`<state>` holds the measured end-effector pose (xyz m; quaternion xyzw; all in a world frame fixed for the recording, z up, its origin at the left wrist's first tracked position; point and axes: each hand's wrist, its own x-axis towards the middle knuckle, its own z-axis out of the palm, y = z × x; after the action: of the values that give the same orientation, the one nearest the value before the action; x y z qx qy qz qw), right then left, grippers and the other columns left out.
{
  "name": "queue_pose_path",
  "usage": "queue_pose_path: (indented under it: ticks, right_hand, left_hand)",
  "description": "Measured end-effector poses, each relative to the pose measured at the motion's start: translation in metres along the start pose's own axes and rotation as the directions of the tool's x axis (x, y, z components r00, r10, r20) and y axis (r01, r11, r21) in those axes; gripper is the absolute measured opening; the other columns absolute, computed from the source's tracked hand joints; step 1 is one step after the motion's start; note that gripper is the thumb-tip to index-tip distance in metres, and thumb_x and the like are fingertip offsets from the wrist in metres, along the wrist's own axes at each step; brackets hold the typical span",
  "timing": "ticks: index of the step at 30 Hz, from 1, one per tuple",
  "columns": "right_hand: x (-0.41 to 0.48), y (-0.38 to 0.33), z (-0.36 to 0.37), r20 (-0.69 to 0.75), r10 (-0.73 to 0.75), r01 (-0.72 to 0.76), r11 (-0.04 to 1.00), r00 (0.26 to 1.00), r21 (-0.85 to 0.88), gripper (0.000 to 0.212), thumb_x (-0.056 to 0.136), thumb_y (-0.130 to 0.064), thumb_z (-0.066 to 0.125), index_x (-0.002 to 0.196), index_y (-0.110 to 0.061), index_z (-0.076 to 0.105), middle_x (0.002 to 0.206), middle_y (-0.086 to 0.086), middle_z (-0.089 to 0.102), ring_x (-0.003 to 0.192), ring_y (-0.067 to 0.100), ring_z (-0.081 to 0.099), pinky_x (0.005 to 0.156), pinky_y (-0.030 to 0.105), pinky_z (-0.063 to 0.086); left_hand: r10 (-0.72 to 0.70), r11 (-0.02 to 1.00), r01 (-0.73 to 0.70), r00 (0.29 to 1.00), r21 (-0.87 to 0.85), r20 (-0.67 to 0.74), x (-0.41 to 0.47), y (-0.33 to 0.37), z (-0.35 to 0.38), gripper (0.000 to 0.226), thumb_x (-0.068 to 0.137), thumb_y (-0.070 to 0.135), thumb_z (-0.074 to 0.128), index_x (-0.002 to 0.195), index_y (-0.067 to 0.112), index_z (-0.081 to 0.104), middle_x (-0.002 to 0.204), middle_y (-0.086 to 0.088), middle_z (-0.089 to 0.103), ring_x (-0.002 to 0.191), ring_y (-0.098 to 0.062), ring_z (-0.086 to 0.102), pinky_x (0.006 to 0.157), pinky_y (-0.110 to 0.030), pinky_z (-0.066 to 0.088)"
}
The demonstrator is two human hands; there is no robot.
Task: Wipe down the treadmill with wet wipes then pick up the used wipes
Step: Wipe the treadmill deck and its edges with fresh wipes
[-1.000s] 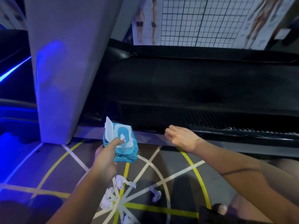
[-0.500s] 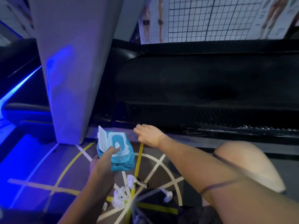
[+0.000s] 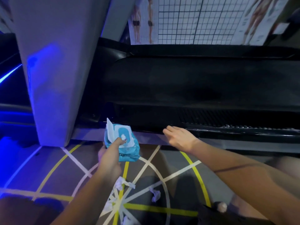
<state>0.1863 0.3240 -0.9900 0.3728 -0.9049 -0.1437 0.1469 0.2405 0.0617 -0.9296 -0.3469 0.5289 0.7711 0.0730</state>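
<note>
Teal soft plastic pack of wet wipes (image 3: 125, 144), white flap raised, gripped by left hand (image 3: 110, 161) with thumb curled beside its opening, at black treadmill (image 3: 194, 88) edge; right hand (image 3: 180, 138) alongside, fingers loosely extended and empty, rail contact indeterminate; crumpled white used wipes (image 3: 123, 185) on lined floor (image 3: 68, 172) below.

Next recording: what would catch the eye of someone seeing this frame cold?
The bright blue wipes pack, flap open, stands out at centre, gripped by the left hand in front of the black treadmill. The right hand hovers open beside it, near the treadmill's lower edge. Below the hands, crumpled white wipes lie on the line-marked floor.
</note>
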Motion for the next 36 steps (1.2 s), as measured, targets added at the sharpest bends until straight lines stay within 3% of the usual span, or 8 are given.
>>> queue_pose_path:
  ticks: [5, 9, 15, 20, 25, 30, 33, 36]
  right_hand:
    - [-0.041, 0.015, -0.005, 0.081, 0.073, -0.072, 0.997, 0.994, -0.015, 0.016, 0.058, -0.01, 0.084, 0.066, -0.01, 0.07, 0.082, 0.002, 0.055, 0.078, 0.023, 0.049, 0.062, 0.031, 0.049]
    - [-0.038, 0.017, -0.001, -0.009, 0.08, -0.079, 0.995, 0.997, 0.065, 0.006, 0.076, -0.004, 0.064, 0.08, -0.008, 0.066, 0.087, 0.005, 0.056, 0.081, 0.025, 0.053, 0.064, 0.035, 0.054]
    - [0.014, -0.03, -0.002, -0.162, -0.094, 0.107, 0.992, 0.982, 0.071, 0.004, 0.078, -0.012, 0.071, 0.079, -0.015, 0.068, 0.091, 0.003, 0.059, 0.087, 0.022, 0.046, 0.07, 0.032, 0.047]
    - [0.078, -0.059, 0.007, -0.144, -0.126, 0.137, 0.988, 0.982, 0.068, 0.009, 0.08, -0.015, 0.076, 0.073, -0.013, 0.07, 0.089, 0.003, 0.058, 0.085, 0.025, 0.049, 0.066, 0.034, 0.047]
    - [0.113, -0.063, 0.007, 0.03, -0.101, 0.098, 0.991, 0.994, 0.09, 0.016, 0.091, -0.008, 0.06, 0.102, -0.006, 0.071, 0.11, 0.008, 0.062, 0.103, 0.029, 0.058, 0.085, 0.038, 0.052]
    - [0.115, -0.048, 0.019, 0.0, -0.169, 0.169, 0.982, 0.986, 0.083, 0.016, 0.066, -0.017, 0.089, 0.066, -0.015, 0.073, 0.086, 0.0, 0.061, 0.085, 0.021, 0.059, 0.071, 0.031, 0.052]
    - [0.1, -0.039, 0.022, -0.045, -0.184, 0.186, 0.981, 0.982, 0.057, 0.016, 0.068, -0.014, 0.087, 0.064, -0.012, 0.072, 0.087, 0.001, 0.061, 0.084, 0.022, 0.054, 0.07, 0.031, 0.051]
    - [0.08, -0.031, 0.022, -0.118, -0.156, 0.162, 0.986, 0.981, 0.036, 0.016, 0.074, -0.013, 0.085, 0.066, -0.011, 0.071, 0.088, 0.002, 0.059, 0.085, 0.021, 0.043, 0.07, 0.032, 0.047]
  left_hand:
    - [-0.003, 0.999, 0.002, 1.0, -0.044, -0.006, 0.003, -0.011, 0.015, 0.038, 0.089, 0.001, 0.072, 0.126, 0.008, 0.066, 0.107, -0.013, 0.078, 0.087, -0.029, 0.078, 0.058, -0.034, 0.06]
    - [-0.007, 0.998, 0.006, 1.0, -0.063, -0.02, 0.004, -0.012, 0.009, 0.042, 0.086, 0.002, 0.075, 0.127, 0.007, 0.066, 0.108, -0.015, 0.079, 0.091, -0.033, 0.078, 0.067, -0.039, 0.061]
    - [0.025, 0.998, -0.029, 0.997, -0.058, -0.067, 0.006, -0.007, -0.016, 0.04, 0.087, 0.007, 0.073, 0.126, 0.008, 0.069, 0.105, -0.015, 0.08, 0.089, -0.033, 0.079, 0.06, -0.037, 0.061]
    - [0.046, 0.996, -0.058, 0.986, -0.069, -0.162, 0.003, -0.003, -0.037, 0.035, 0.09, 0.006, 0.072, 0.124, 0.007, 0.068, 0.104, -0.016, 0.078, 0.072, -0.027, 0.078, 0.051, -0.032, 0.059]
    - [0.015, 0.998, -0.028, 0.972, -0.056, -0.234, -0.001, 0.0, -0.051, 0.042, 0.088, 0.008, 0.076, 0.128, 0.006, 0.066, 0.106, -0.02, 0.077, 0.088, -0.037, 0.077, 0.066, -0.04, 0.061]
    - [0.018, 0.997, -0.033, 0.979, -0.069, -0.204, 0.003, 0.006, -0.053, 0.041, 0.087, 0.01, 0.077, 0.127, 0.006, 0.066, 0.103, -0.018, 0.079, 0.084, -0.034, 0.079, 0.061, -0.037, 0.061]
    - [0.022, 0.995, -0.04, 0.983, -0.093, -0.184, 0.007, 0.009, -0.048, 0.04, 0.086, 0.008, 0.075, 0.125, 0.006, 0.067, 0.101, -0.015, 0.08, 0.084, -0.033, 0.079, 0.066, -0.037, 0.06]
    - [0.021, 0.994, -0.034, 0.992, -0.102, -0.124, 0.01, 0.01, -0.04, 0.033, 0.088, 0.007, 0.071, 0.121, 0.008, 0.069, 0.103, -0.013, 0.08, 0.079, -0.028, 0.079, 0.057, -0.033, 0.06]
